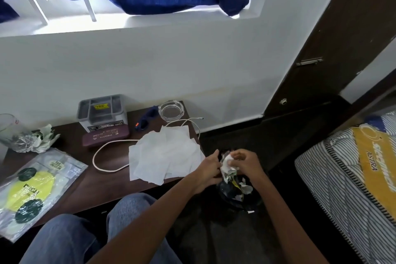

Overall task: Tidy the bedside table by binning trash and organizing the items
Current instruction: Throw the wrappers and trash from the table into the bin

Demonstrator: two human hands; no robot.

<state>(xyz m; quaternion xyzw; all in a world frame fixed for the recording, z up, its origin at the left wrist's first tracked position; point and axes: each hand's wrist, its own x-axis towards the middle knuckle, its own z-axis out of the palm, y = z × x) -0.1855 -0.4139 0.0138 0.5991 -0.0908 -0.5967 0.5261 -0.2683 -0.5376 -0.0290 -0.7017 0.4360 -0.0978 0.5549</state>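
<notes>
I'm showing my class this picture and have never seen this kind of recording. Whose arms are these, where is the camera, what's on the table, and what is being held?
There is no machine: a person wears a camera on the head, looking down at their own arms. The left hand and right hand together hold crumpled trash over a dark bin beside the table. On the table lie white tissues, a white cable, a grey organizer, a maroon case, a glass ashtray, a plastic packet, a glass and more crumpled paper.
</notes>
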